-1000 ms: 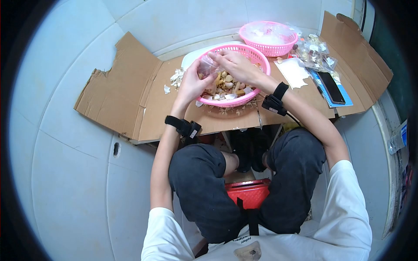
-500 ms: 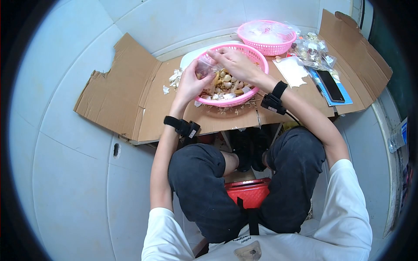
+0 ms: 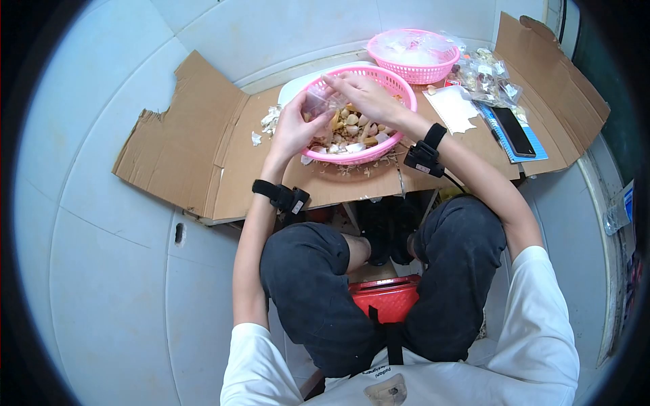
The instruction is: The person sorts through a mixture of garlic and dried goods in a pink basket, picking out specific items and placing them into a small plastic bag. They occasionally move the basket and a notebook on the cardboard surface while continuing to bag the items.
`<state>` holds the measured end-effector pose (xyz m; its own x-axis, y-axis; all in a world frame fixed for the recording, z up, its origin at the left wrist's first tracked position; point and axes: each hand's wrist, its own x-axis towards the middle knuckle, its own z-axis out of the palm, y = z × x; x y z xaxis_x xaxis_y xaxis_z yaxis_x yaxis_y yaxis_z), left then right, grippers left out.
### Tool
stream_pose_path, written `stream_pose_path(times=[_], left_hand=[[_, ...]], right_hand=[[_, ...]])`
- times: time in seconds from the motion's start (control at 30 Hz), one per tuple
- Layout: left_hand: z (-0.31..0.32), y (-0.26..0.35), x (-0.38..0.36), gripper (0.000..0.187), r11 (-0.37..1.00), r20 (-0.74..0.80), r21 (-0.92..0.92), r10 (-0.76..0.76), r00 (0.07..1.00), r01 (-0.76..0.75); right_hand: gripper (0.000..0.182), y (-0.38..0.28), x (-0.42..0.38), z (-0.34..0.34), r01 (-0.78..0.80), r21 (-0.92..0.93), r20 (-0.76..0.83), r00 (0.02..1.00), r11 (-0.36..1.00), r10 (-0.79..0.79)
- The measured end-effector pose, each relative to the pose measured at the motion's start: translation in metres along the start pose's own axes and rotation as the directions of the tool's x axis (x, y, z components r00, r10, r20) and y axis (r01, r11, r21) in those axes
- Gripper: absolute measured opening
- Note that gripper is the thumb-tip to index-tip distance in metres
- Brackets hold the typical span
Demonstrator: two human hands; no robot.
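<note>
Above the left part of a pink basket (image 3: 409, 101), my left hand (image 3: 295, 127) is closed on a small clear plastic bag (image 3: 317, 101). My right hand (image 3: 362, 98) reaches over the basket from the right, its fingertips at the top of the bag. Its fingers are bent together at the bag's edge, and what they pinch is too small to make out. Below the hands, the basket holds a mix of pale round pieces (image 3: 352, 120), yellowish strips and small brown bits.
A second pink basket (image 3: 420, 74) with clear plastic bags stands behind. To the right lie filled small bags (image 3: 489, 78), white paper (image 3: 450, 108), and a phone (image 3: 513, 132) on a blue notebook (image 3: 538, 147). White scraps (image 3: 271, 120) lie left, on cardboard (image 3: 240, 179).
</note>
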<state>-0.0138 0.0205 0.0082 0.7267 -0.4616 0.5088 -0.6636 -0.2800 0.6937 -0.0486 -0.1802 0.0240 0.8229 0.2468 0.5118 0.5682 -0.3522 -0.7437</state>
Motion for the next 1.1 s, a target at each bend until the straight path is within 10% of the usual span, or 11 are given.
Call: stream_pose_path(times=[0.2,0.27,0.8,0.97,1.1], left_hand=[[0.003,-0.008,0.001,0.034,0.998,-0.047,-0.058,0.006,0.999,-0.009],[0.002,-0.011,0.002,0.036,0.999,-0.053,-0.054,-0.004,0.999,0.001],[0.001,0.003,0.000,0.056,0.995,0.044,-0.099,0.011,0.999,-0.006],[0.004,0.003,-0.002,0.049,0.975,-0.058,-0.223,-0.035,0.998,0.022],[0.003,-0.007,0.002,0.045,0.975,-0.120,-0.223,-0.015,0.993,-0.013]], right_hand=[[0.048,0.006,0.001,0.004,0.025,-0.103,-0.196,0.980,0.994,-0.045],[0.040,0.001,-0.001,-0.001,-0.152,-0.233,-0.001,0.988,0.961,0.156],[0.044,0.008,0.006,-0.002,0.152,-0.122,-0.130,0.977,0.981,-0.167],[0.034,0.011,0.005,-0.001,-0.148,0.261,-0.159,0.968,0.954,0.193],[0.024,0.019,0.000,-0.001,-0.225,-0.096,0.009,0.974,0.970,0.227]])
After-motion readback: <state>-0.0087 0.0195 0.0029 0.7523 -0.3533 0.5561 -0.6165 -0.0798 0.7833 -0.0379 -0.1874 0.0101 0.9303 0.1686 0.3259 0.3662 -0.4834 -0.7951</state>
